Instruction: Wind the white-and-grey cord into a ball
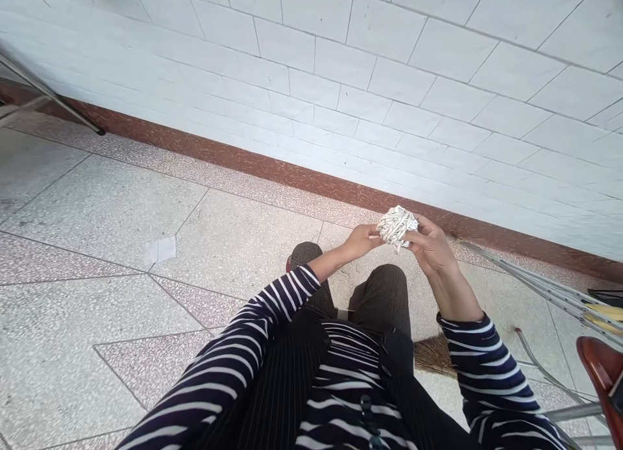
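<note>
In front of my knees I hold a whitish, crumpled bundle of thin wound strips (396,226), roughly ball-shaped with dark flecks or shadow lines. Its exact material is too small to make out. My left hand (363,241) grips the bundle's left side, fingers pressed together at its edge. On the other side my right hand (432,245) is closed on it, with the thumb lying across the lower right. A small loose end hangs at the bottom of the bundle.
A white tiled wall (335,93) with a reddish-brown skirting rises ahead. A pale square scrap (160,250) lies on the terrazzo floor to the left. Metal legs (73,109) stand at far left. At right are metal rails (530,278), a brown chair part (596,372) and straw-like bristles (435,354).
</note>
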The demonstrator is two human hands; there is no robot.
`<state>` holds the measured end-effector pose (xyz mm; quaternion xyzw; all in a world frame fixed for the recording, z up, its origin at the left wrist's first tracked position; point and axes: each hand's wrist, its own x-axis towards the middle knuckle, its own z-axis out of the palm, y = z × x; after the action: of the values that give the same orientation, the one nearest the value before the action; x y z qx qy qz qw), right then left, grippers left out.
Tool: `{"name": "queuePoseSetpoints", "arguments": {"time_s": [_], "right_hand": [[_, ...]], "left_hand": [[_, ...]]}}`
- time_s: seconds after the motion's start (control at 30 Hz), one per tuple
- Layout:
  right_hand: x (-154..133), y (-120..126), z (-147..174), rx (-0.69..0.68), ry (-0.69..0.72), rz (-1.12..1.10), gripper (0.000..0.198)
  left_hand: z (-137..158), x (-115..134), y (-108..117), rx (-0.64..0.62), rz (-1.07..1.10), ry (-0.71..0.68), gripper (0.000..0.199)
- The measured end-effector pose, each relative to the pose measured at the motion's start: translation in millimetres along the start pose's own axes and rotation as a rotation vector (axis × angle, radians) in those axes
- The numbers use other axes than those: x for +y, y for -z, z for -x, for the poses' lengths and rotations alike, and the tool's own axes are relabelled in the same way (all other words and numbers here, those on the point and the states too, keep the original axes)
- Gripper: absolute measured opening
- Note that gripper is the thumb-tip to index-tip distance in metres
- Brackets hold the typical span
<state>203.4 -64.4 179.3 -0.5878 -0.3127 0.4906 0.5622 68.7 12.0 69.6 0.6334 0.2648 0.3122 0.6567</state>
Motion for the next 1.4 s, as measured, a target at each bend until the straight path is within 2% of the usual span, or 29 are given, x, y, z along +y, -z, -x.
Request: {"name": "queuePoseSetpoints", "arguments": {"time_s": [0.17, 0.33, 0.47, 0.57, 0.7, 0.93, 1.07, 1.2, 1.3, 1.4], "right_hand": [[0, 8, -3, 0.104, 0.044, -0.058, 0.044], [16, 22, -19, 0.229, 0.087, 0.017, 0.054], [45, 30, -35, 0.291, 0.150, 0.310, 0.061], [63, 32, -40, 0.287, 0.234, 0.642, 0.057], [81, 32, -35, 0.189, 0.321, 0.978, 0.048], [113, 34, -21, -0.091, 0.193, 1.022, 0.048], [113, 35, -19, -0.315, 0.038, 0.912, 0.046], [103, 36, -14, -0.549, -0.099, 0.682, 0.045], [99, 38, -7, -0.604, -0.139, 0.520, 0.048], [100, 37, 2, -0.548, -0.113, 0.393, 0.056]], "left_hand": [[29, -17, 2, -0.035, -0.199, 0.042, 0.033], [56, -26, 13, -0.113, -0.521, 0.039, 0.028], [61, -17, 19, -0.239, -0.687, -0.016, 0.023], [58, -7, 22, -0.330, -0.796, -0.074, 0.024], [49, 8, 30, -0.365, -1.000, -0.154, 0.028], [31, 23, 49, -0.374, -1.039, -0.196, 0.030], [23, 16, 53, -0.423, -0.965, -0.144, 0.035], [19, 8, 53, -0.427, -0.896, -0.128, 0.033], [17, 1, 52, -0.393, -0.827, -0.122, 0.027], [17, -9, 50, -0.358, -0.731, -0.088, 0.024]]}}
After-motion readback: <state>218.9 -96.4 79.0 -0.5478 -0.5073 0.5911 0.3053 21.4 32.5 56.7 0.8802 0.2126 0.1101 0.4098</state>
